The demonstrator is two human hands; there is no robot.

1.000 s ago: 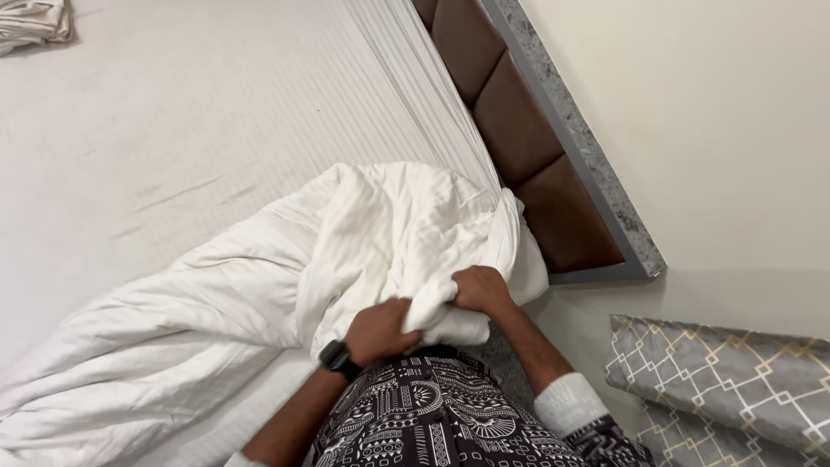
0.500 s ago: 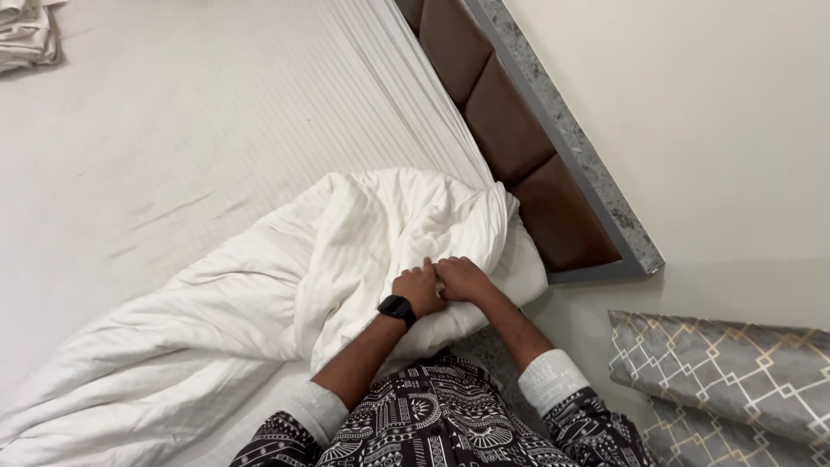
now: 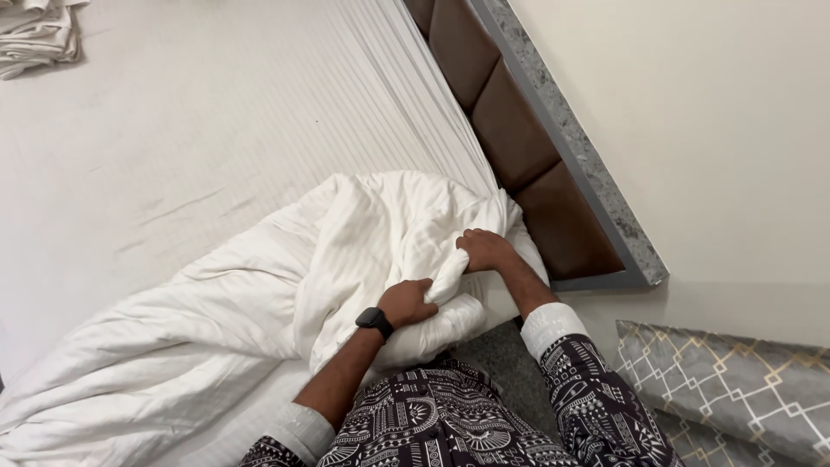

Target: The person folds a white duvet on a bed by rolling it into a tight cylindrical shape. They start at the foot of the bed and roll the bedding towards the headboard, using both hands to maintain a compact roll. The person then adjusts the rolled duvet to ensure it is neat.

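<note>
White duvet (image 3: 285,303) is bunched at the near corner of the mattress (image 3: 173,147), beside the brown padded headboard (image 3: 519,147). A fold of it is clenched in the left hand (image 3: 408,303), black watch (image 3: 373,322) on that wrist. The same twisted ridge of fabric is gripped by the right hand (image 3: 486,249), just beyond the left. Folded linen (image 3: 39,39) is seen at the far corner, well apart.

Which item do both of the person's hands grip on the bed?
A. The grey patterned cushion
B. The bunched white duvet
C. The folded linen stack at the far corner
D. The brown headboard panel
B: the left hand and right hand both clutch folds of the bunched white duvet.
</note>
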